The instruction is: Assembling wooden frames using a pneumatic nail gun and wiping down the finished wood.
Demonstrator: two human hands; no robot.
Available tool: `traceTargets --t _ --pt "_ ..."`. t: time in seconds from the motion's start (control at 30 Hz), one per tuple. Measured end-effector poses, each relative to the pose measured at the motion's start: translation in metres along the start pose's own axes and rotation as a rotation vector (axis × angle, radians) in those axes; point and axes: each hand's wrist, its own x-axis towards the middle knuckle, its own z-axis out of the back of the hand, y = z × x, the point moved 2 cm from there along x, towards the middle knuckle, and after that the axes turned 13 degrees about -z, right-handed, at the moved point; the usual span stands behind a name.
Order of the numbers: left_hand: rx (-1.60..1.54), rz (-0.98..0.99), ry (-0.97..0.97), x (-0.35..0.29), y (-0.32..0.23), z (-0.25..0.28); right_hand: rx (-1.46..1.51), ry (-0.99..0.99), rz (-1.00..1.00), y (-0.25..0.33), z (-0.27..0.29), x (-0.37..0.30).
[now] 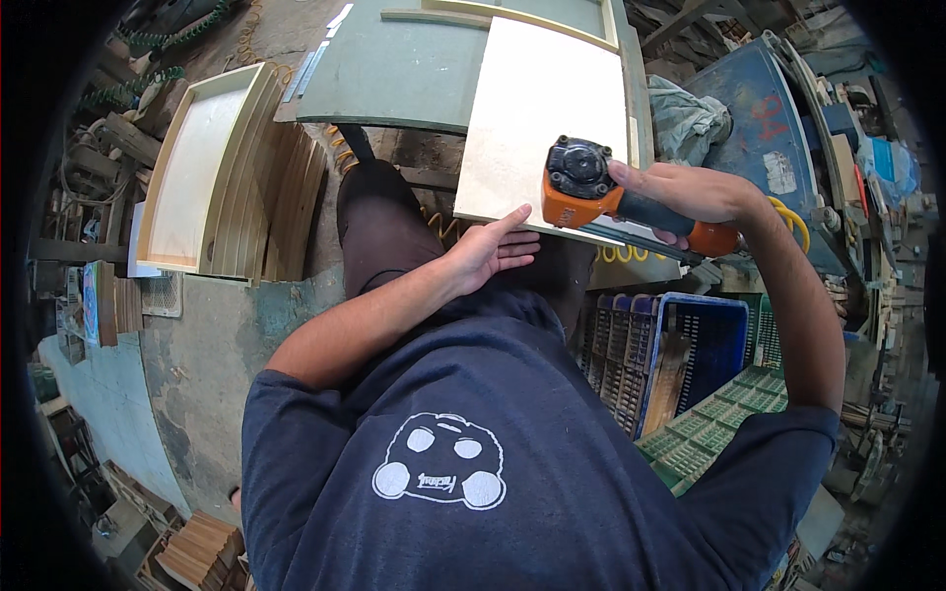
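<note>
In my right hand (690,192) is an orange and black air nail gun (576,187); my fingers wrap around its grip. Its round black head sits over the near part of a pale wooden panel (542,108); I cannot tell whether its nose touches the wood. My left hand (493,251) is at the panel's near edge. Its thumb reaches onto the edge, while the other fingers stretch out just in front of it and grip nothing. The panel lies at the right end of a grey-green worktable (394,74) and overhangs its near side.
Shallow wooden trays (202,167) stand stacked on edge at the left. A wooden frame (512,12) lies at the table's far side. Blue and green plastic crates (702,307) are by my right side. A yellow coiled air hose (791,225) hangs behind my right wrist.
</note>
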Motion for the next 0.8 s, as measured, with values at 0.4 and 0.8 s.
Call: traceTargets --t 0.4,0.8 --pt "0.041 0.002 -0.014 0.005 0.005 -0.003 -0.078 -0.005 0.038 0.015 0.003 0.007" --pt "0.019 -0.019 -0.073 0.004 0.006 -0.009 -0.088 -0.001 0.056 0.019 0.003 0.006"
